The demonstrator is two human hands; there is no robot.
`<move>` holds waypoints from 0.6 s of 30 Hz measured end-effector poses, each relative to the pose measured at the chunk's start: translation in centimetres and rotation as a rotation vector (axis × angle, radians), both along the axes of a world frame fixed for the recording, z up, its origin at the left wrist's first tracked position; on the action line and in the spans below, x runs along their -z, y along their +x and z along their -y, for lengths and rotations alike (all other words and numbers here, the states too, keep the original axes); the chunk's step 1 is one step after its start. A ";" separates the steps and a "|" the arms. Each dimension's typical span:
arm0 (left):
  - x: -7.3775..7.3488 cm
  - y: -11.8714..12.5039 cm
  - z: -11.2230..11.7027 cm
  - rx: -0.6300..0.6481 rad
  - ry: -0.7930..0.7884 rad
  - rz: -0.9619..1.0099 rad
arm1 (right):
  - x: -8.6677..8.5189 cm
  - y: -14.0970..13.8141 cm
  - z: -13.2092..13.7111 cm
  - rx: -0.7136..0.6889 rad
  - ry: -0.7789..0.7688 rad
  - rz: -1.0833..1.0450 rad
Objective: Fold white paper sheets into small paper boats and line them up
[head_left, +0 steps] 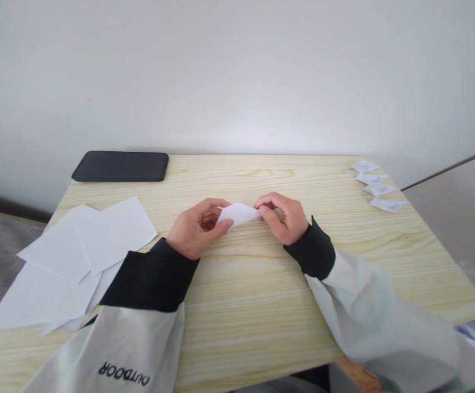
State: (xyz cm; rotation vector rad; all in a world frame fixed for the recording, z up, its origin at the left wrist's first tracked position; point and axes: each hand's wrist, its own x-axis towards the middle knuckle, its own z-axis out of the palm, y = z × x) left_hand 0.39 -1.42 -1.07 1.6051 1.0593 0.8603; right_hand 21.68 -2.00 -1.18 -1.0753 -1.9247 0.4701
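Observation:
A small folded piece of white paper [239, 213] is held between both hands just above the middle of the light wooden table [237, 305]. My left hand [196, 229] pinches its left end with thumb and fingers closed. My right hand [283, 217] pinches its right end the same way. Both arms wear black cuffs and pale sleeves.
A loose pile of white paper sheets [73, 256] lies at the table's left edge. A black phone [121, 166] lies flat at the far left corner. Several small folded paper pieces [378, 188] sit in a row at the far right. A white wall stands behind the table.

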 end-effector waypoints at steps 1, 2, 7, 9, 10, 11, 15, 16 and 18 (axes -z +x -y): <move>0.1 0.0 0.0 0.008 0.041 -0.021 | 0.0 -0.2 0.0 -0.026 0.019 0.014; 0.1 0.0 0.1 0.017 0.083 -0.045 | 0.1 -0.4 0.1 -0.052 0.042 0.039; 0.2 0.4 0.3 -0.005 0.148 -0.094 | 0.2 -0.9 0.3 -0.097 0.086 0.137; 0.2 0.5 0.3 -0.063 0.117 -0.031 | 0.2 -0.9 0.3 -0.044 0.063 0.109; 0.2 0.5 0.3 -0.091 0.102 0.007 | 0.1 -0.8 0.3 -0.010 0.051 0.096; 0.1 0.5 0.2 -0.114 0.092 0.036 | 0.0 -0.8 0.4 0.021 0.041 0.085; -0.2 0.4 0.4 -0.158 0.166 0.003 | -0.1 -0.7 0.5 -0.003 0.048 0.034; -0.3 0.4 0.5 -0.159 0.213 -0.028 | -0.1 -0.8 0.6 -0.049 0.056 0.026; -0.5 0.5 0.8 -0.144 0.301 -0.077 | -0.1 -0.9 0.6 -0.143 0.067 0.021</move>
